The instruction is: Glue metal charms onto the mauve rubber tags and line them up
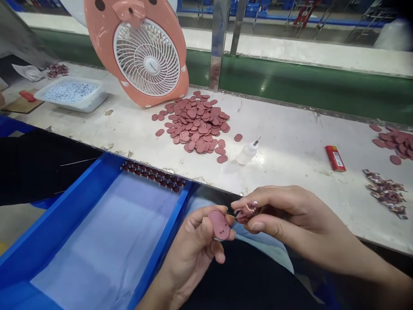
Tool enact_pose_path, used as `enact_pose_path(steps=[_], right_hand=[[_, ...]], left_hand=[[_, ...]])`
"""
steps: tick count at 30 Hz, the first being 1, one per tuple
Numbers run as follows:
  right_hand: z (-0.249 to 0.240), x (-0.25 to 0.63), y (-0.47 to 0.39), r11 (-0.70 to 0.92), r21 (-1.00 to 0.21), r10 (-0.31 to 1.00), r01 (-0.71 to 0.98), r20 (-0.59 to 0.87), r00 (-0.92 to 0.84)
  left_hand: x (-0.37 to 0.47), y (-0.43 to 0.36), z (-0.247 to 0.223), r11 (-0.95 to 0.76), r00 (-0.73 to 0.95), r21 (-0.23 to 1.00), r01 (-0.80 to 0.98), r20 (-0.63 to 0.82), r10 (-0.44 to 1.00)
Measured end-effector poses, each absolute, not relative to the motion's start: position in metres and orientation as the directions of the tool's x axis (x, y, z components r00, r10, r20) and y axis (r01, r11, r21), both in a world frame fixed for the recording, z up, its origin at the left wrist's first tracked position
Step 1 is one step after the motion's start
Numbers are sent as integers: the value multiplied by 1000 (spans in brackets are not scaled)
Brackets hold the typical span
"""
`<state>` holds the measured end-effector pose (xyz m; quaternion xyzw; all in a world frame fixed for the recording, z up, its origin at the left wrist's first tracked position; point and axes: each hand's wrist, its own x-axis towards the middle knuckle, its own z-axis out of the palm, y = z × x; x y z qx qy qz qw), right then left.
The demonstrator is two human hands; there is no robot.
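The left hand [196, 241] pinches a small pink oval disc [219, 224] between thumb and fingertips, held flat-side toward the camera, below the near edge of the table [290, 146]. The right hand [277, 211] sits just beside it, its fingers pressed together around a small pink-and-white part [245, 212] whose tip almost touches the disc.

The disc looks thin, light and slightly flexible, like rubber or soft plastic, so it is best taken by its rim, as the thumb does now; a firmer squeeze would probably bend it rather than break it. The part in the right hand is tiny and could slip easily.

Beyond the hands, on the table, lies a pile of like discs [196, 122], with a small squeeze bottle [248, 152] to its right and a red lighter [335, 158] further right. A pink fan [142, 51] stands behind the pile. A blue tray [97, 241] to the left of the hands carries a row of dark pieces [153, 175] on its far rim.

The right hand's part is mostly hidden by the fingers, so its shape cannot be made out. More discs at the right are cut off by the frame.
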<state>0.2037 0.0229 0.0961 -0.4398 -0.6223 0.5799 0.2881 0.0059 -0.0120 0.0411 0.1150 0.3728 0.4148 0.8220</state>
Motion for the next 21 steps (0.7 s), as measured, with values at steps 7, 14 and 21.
enact_pose_path(steps=[7,14,21], right_hand=[[99,198,23,142,-958,905,250,23,-424],[100,199,21,153,-930,900,333,-8,-435],[107,198,27,400,-811,847,427,149,-510]], left_hand=[[9,-11,46,639,408,509,-577,-498,765],[11,-11,47,663,408,483,-572,-533,741],[10,-11,43,668,448,477,-572,-501,741]])
